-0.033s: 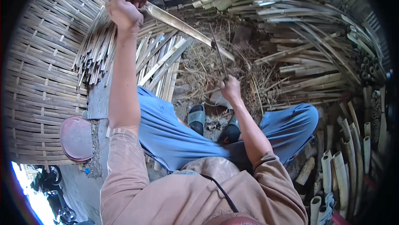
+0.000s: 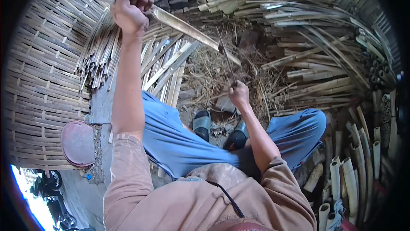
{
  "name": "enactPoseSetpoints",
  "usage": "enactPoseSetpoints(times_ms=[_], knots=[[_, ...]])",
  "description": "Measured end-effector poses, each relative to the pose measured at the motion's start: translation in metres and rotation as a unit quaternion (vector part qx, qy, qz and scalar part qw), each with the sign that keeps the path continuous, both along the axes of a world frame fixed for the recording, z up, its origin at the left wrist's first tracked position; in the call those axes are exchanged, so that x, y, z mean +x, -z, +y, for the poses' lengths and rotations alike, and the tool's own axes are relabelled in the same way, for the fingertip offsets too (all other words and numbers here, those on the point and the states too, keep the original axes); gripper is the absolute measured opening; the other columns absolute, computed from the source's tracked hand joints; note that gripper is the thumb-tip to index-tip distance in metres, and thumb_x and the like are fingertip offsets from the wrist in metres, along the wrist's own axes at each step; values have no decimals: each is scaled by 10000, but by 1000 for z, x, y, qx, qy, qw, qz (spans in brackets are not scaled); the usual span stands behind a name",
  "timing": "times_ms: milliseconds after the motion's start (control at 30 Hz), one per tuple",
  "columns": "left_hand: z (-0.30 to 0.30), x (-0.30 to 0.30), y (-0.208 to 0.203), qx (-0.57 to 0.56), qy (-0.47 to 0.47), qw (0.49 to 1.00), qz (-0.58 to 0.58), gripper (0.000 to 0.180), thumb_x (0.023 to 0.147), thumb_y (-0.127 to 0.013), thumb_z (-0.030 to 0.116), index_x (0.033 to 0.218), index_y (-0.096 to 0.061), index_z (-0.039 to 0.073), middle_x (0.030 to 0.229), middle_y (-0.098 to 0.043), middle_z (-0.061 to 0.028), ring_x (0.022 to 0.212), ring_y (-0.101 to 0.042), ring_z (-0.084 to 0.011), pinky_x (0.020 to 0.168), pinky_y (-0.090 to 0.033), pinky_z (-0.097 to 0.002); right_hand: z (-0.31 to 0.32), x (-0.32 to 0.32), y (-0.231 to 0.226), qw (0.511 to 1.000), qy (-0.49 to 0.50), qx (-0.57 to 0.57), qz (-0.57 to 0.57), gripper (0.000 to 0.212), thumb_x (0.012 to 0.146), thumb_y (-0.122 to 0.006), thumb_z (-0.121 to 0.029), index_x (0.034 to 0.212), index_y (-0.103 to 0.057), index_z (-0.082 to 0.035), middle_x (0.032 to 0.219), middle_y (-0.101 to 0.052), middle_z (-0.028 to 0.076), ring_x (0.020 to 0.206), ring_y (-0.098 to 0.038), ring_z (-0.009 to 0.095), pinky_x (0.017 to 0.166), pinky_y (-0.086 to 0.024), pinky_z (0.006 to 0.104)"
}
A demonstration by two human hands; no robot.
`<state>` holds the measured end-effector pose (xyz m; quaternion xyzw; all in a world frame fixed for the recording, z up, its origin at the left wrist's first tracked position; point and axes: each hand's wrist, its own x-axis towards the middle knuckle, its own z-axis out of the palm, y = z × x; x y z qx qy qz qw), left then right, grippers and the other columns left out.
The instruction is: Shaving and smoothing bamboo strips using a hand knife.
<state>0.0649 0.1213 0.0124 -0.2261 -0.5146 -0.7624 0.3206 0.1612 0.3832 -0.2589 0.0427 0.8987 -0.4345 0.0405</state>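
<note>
My left hand (image 2: 131, 10) is raised at the upper left, its fingers wrapped around a long split bamboo pole (image 2: 181, 25). The pole slants down to the right, its hollow side showing, and its lower end comes near the ground litter. My right hand (image 2: 239, 94) grips the handle end of a thin, dark-bladed knife (image 2: 226, 56). The blade points up and away and crosses the bamboo close to its lower end. Whether the blade's edge is touching the bamboo, I cannot tell.
Shavings (image 2: 207, 66) litter the ground before my sandals (image 2: 202, 124). Stacked split bamboo (image 2: 316, 64) lies to the right, upright bamboo tubes (image 2: 349, 175) nearer me. Bundled strips (image 2: 102, 54) lean by the woven bamboo wall (image 2: 40, 90) at left. A round pinkish lid-like thing (image 2: 78, 142) is beside it.
Both hands have shifted very slightly, the right one a little down and to the right with the knife. Both grips stay the same.
</note>
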Motion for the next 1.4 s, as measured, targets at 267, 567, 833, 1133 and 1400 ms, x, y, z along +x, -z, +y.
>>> enactPoseSetpoints(times_ms=[267, 567, 833, 1133, 1400], knots=[[0, -3, 2, -43, -110, 992, -36, 292, 924, -434, 132, 642, -358, 120, 601, -295, 4, 505, -312, -128, 507, -302, -307, -37, 12, 17, 955, -117, -50, 269, 260, 825, -614, -43, 1084, -634, -35, 891, -709, 206, 809, -692, 381, 693, -521, 415], [4, -3, 0, 25, -148, 985, -80, 269, 888, -432, 108, 632, -356, 80, 580, -341, -43, 516, -345, -163, 503, -310, -298, -40, 5, 23, 979, -34, -168, 110, 71, 820, -602, -38, 859, -647, 0, 751, -687, 166, 655, -682, 267, 600, -522, 418], [-3, 0, 10, 55, -119, 991, -19, 158, 858, -451, 9, 714, -400, 49, 572, -367, -44, 436, -338, -138, 436, -300, -320, -9, 2, 18, 995, -18, 10, 96, 185, 825, -645, -113, 995, -657, -41, 819, -679, 231, 789, -662, 443, 689, -532, 485], [4, -1, 5, 37, -109, 993, -39, 144, 839, -469, -2, 729, -385, 39, 567, -360, -54, 450, -341, -156, 452, -301, -327, -40, 10, 30, 941, -72, -49, 328, 138, 859, -599, -2, 969, -652, -66, 734, -634, 80, 643, -621, 207, 610, -516, 376], [18, -5, -4, 46, -158, 984, -67, 247, 866, -460, 83, 645, -351, 64, 570, -328, -49, 483, -337, -165, 471, -291, -319, -17, -3, 24, 991, -33, -111, 59, 141, 845, -646, -85, 949, -642, 11, 869, -700, 233, 805, -699, 372, 735, -544, 449]])
